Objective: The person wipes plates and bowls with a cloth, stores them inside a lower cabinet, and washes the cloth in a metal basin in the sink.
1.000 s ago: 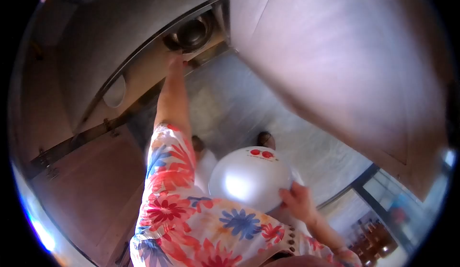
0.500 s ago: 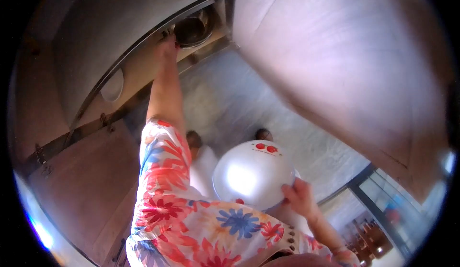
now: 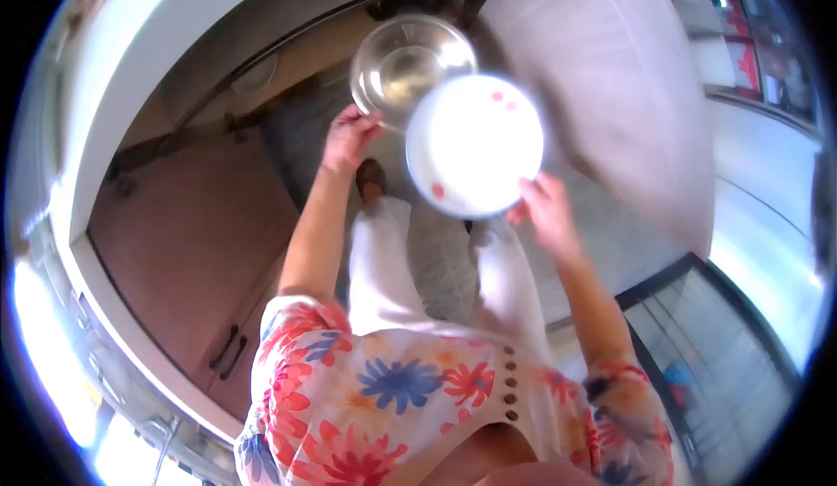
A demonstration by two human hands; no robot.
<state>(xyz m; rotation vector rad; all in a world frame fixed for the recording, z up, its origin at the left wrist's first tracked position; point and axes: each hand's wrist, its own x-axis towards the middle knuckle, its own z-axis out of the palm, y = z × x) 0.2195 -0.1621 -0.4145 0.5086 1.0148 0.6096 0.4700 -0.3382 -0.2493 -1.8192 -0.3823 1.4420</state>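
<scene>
My left hand (image 3: 349, 140) grips the near-left rim of a shiny metal bowl (image 3: 379, 72), fingers closed on its edge. The bowl is held in front of the open cabinet, its inside facing up. With my right hand (image 3: 547, 211) I pinch the lower right edge of a round white plate (image 3: 475, 150) that bears small red designs. Bright glare washes out the middle of the plate. The plate overlaps the lower right part of the bowl in view; I cannot tell whether they touch.
Behind the bowl, the cabinet shelf (image 3: 305, 66) holds a pale round dish (image 3: 255, 76). An open cabinet door (image 3: 610, 67) stands to the right. At left is a brown closed door (image 3: 196, 233) with dark handles (image 3: 228, 353). A dark-framed glass panel (image 3: 711, 355) stands at lower right.
My left hand has come out of the cabinet toward me, bringing the metal bowl. My right hand has raised the white plate forward, beside the bowl.
</scene>
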